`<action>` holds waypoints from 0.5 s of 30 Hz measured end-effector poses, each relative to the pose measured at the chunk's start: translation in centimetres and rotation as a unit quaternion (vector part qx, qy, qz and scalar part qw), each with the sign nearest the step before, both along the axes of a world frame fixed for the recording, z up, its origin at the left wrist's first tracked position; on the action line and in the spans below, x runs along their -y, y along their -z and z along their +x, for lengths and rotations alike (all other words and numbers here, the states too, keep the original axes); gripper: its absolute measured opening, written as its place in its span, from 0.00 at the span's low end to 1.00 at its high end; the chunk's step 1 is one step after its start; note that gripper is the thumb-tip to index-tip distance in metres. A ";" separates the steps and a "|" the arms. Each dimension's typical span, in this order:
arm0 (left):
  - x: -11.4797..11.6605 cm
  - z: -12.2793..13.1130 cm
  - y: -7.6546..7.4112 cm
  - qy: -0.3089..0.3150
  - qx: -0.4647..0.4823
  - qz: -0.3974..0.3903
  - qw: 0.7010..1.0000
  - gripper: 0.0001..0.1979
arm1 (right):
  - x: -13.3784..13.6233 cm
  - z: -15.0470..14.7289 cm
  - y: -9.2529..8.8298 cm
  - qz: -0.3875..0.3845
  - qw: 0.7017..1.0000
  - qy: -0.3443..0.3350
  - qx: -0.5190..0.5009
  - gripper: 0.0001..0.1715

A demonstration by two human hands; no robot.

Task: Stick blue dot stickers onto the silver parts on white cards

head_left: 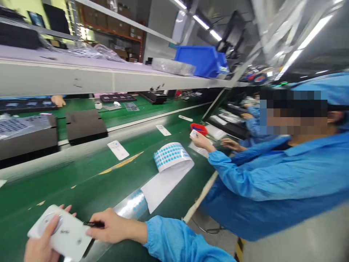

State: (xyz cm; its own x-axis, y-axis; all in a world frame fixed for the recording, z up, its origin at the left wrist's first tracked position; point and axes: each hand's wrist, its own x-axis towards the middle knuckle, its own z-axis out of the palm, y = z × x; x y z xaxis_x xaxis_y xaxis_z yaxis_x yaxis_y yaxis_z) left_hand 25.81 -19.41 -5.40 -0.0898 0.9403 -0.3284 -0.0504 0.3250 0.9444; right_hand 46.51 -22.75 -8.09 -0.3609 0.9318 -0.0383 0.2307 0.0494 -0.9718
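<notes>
At the lower left, my left hand [40, 247] grips a flat white plastic panel [68, 233] with rounded corners, its thumb across a round recess near one end. Small dark marks show on the panel's face. My right hand [111, 227] pinches a slim black tool [94, 225] at the panel's right edge; its exact kind is unclear. Beneath my right wrist lies a clear strip [133, 203] with blue dots. Beyond it, a curled white sheet [174, 154] carries rows of blue round stickers.
Similar white panels [118, 150] lie spaced along the green belt [89, 185]. On the right a co-worker in blue [259, 178] holds another panel near a red tray [198, 128]. Dark boxes [85, 125] stand at the far left, under a shelf [109, 80] bearing a blue bin [197, 60].
</notes>
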 end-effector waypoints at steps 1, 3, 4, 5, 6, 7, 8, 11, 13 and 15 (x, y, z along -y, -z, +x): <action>0.6 0.4 -0.5 -0.037 0.046 -0.011 0.998 0.23 | 0.2 0.1 -0.4 -0.010 0.999 0.018 -0.027 0.21; 1.0 1.2 -1.0 -0.048 0.133 0.019 0.990 0.38 | -0.1 0.3 -1.0 -0.029 0.996 0.047 -0.074 0.24; 0.9 1.5 -1.0 -0.046 0.152 0.044 0.986 0.42 | -0.7 0.5 -1.3 -0.030 0.994 0.063 -0.087 0.26; 0.8 1.6 -1.0 -0.036 0.155 0.072 0.985 0.43 | -1.5 0.6 -1.5 -0.027 0.992 0.083 -0.093 0.27; 0.8 1.5 -0.8 -0.025 0.139 0.099 0.985 0.41 | -2.6 0.8 -1.7 -0.020 0.990 0.107 -0.094 0.27; 0.7 1.3 -0.7 -0.011 0.106 0.123 0.987 0.38 | -4.0 1.1 -2.0 -0.015 0.987 0.133 -0.093 0.27; 0.7 1.1 -0.6 0.006 0.057 0.146 0.988 0.33 | -5.5 1.4 -2.3 -0.011 0.984 0.156 -0.090 0.27; 0.1 0.2 -0.4 0.037 -0.114 0.190 0.974 0.26 | -10.3 2.4 -3.5 -0.002 0.977 0.201 -0.072 0.25; -1.2 -0.8 -0.5 0.027 -0.193 0.187 0.963 0.24 | -12.6 2.9 -4.3 0.009 0.975 0.216 -0.058 0.22; -3.5 -2.9 -0.8 -0.012 -0.266 0.171 0.949 0.20 | -13.4 3.3 -5.0 0.027 0.972 0.231 -0.046 0.20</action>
